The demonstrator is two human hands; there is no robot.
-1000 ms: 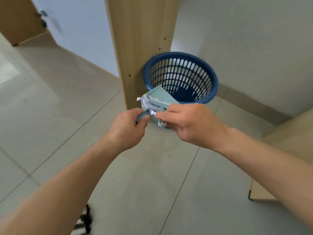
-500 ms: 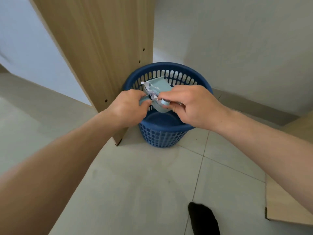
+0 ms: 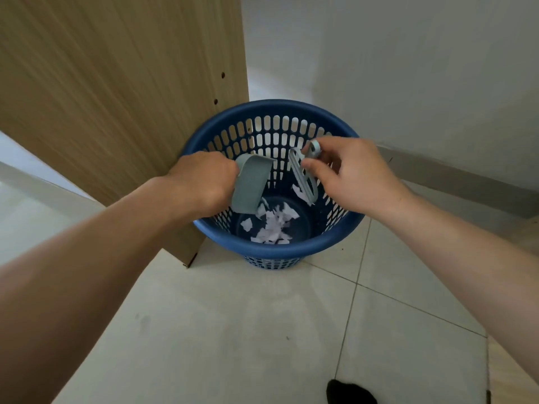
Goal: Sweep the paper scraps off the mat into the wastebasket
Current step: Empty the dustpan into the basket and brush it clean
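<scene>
A blue slotted wastebasket (image 3: pixel 280 252) stands on the tiled floor against a wooden panel. White paper scraps (image 3: pixel 272 225) lie on its bottom. Over the basket's opening, my left hand (image 3: pixel 204 182) grips a small pale teal dustpan (image 3: pixel 250 185), tipped mouth down into the basket. My right hand (image 3: pixel 347 176) pinches a small pale teal brush (image 3: pixel 303 176) by its handle, held apart from the dustpan, head pointing down inside the basket. A scrap clings near the brush's lower end. The mat is out of view.
The wooden furniture panel (image 3: pixel 122 91) rises at the left, touching the basket. A white wall (image 3: pixel 408 68) with a grey baseboard runs behind. Pale floor tiles (image 3: pixel 262 330) spread in front. A dark foot (image 3: pixel 350 393) shows at the bottom edge, and another wooden piece (image 3: pixel 513 374) at the right edge.
I have come closer over the basket. The dustpan and brush, held together before, are now apart and tipped down, and the scraps have dropped into the basket.
</scene>
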